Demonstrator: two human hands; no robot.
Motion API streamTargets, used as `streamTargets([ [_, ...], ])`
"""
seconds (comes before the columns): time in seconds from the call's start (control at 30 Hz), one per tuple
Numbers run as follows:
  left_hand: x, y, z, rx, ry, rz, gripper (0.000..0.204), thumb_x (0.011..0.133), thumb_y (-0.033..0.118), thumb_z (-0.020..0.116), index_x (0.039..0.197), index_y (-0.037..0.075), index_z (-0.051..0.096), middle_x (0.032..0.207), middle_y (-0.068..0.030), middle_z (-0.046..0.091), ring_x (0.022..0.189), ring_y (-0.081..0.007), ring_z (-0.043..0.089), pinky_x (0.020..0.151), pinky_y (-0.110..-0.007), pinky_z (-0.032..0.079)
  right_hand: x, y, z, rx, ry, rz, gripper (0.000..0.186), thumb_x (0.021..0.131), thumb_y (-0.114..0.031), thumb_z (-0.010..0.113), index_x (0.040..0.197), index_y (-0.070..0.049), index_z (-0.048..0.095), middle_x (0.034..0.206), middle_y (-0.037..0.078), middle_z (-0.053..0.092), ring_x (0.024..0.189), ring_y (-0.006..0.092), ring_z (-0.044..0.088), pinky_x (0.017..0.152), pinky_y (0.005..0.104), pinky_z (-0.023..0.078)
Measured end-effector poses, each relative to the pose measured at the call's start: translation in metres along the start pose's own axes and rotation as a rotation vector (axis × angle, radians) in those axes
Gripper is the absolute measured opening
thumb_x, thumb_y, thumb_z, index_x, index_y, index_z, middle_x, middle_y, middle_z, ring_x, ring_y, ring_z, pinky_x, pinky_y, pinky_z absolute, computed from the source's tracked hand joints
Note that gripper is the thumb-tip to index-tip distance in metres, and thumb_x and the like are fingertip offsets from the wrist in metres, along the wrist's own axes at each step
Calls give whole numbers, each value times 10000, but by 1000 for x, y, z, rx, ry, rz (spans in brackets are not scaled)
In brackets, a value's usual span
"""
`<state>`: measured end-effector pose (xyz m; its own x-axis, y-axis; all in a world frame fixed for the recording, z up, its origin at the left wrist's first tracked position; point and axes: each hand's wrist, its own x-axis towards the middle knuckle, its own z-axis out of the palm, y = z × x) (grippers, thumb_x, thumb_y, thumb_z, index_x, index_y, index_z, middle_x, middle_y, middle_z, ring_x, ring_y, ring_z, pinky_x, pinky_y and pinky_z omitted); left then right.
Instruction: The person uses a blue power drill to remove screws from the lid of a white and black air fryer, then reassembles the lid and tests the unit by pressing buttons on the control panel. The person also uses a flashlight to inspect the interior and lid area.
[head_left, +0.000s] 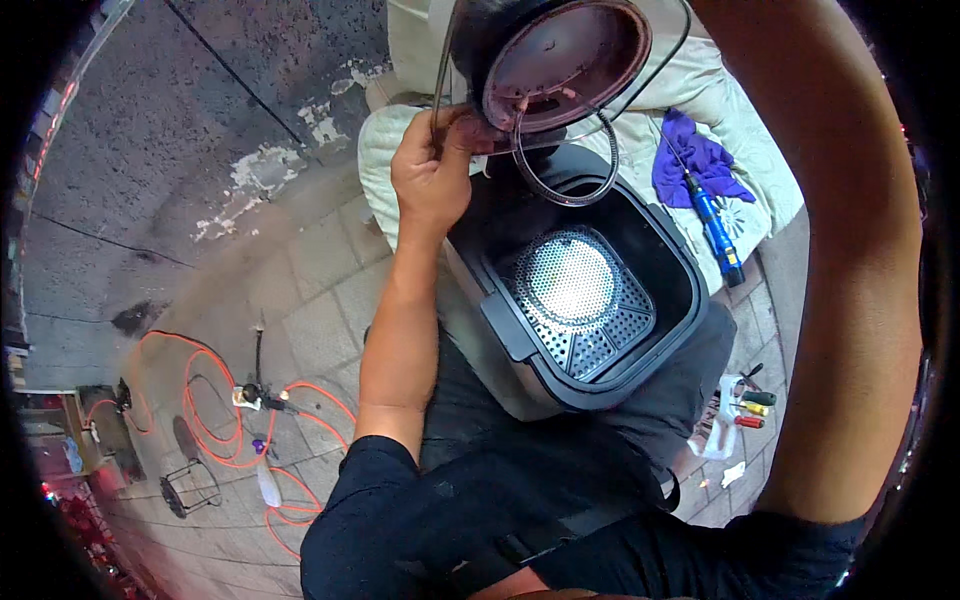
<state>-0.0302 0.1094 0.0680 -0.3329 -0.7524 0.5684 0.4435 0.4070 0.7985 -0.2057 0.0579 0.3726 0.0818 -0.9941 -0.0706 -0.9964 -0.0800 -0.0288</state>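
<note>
My left hand (440, 170) is closed on the near left edge of a round, dark, rust-stained metal housing (565, 60), fingers behind it and thumb in front. From the housing hangs a loop of heating element (570, 203). Below it, resting across my lap, stands a black air fryer basket (655, 378) with its top open. A perforated metal tray (628, 305) lies at its bottom, brightly lit in the middle. A thin metal strip or wire curves past each side of the housing. My right forearm runs up past the top edge, so my right hand is out of sight.
On a pale cushion (775, 190) at right lie a purple cloth (685, 150) and a blue electric screwdriver (710, 225). Several screwdrivers (755, 410) sit by a white holder on the paved floor. An orange cord (190, 400) coils at left, near a small black stand (190, 485).
</note>
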Motion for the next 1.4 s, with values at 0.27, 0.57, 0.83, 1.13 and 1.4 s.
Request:
streamTargets([
  [0.27, -6, -7, 2, -83, -28, 6, 246, 1124, 159, 674, 1259, -46, 668, 1118, -105, 740, 968, -192, 776, 892, -330, 644, 35, 7, 6, -91, 32, -34, 351, 923, -387, 751, 1058, -72, 825, 841, 130, 737, 797, 287, 704, 715, 478, 532],
  [0.57, -16, -7, -2, 106, -42, 122, 184, 1012, 45, 761, 1180, -25, 735, 1228, -113, 677, 1040, -190, 693, 905, -306, 553, 19, 34, 11, -280, 112, -253, 213, 988, -264, 636, 1003, -131, 802, 794, 187, 726, 731, 367, 727, 653, 540, 519],
  [0.83, -13, 4, -3, 247, -151, 310, 196, 950, -15, 770, 1143, -3, 739, 1087, -144, 742, 991, -296, 723, 883, -372, 574, -48, 2, 4, -29, 24, 367, 297, 1049, -250, 632, 1064, 6, 783, 859, 161, 781, 810, 260, 763, 765, 403, 583],
  [1.13, -16, 14, -5, 226, -179, 340, 236, 922, 60, 831, 1138, 18, 745, 1069, -146, 769, 957, -318, 737, 856, -391, 576, -73, 20, 30, 169, 352, 42, 547, 1027, -543, 720, 959, -10, 823, 736, 69, 716, 659, 171, 683, 675, 356, 568],
  [1.4, -11, 13, -5, 207, -148, 426, 251, 1007, 218, 818, 1096, -9, 758, 952, -138, 764, 839, -298, 737, 752, -368, 587, -95, 35, 13, 295, 294, -228, 426, 1099, -452, 667, 1257, -74, 787, 1081, 101, 783, 985, 190, 754, 918, 319, 599],
])
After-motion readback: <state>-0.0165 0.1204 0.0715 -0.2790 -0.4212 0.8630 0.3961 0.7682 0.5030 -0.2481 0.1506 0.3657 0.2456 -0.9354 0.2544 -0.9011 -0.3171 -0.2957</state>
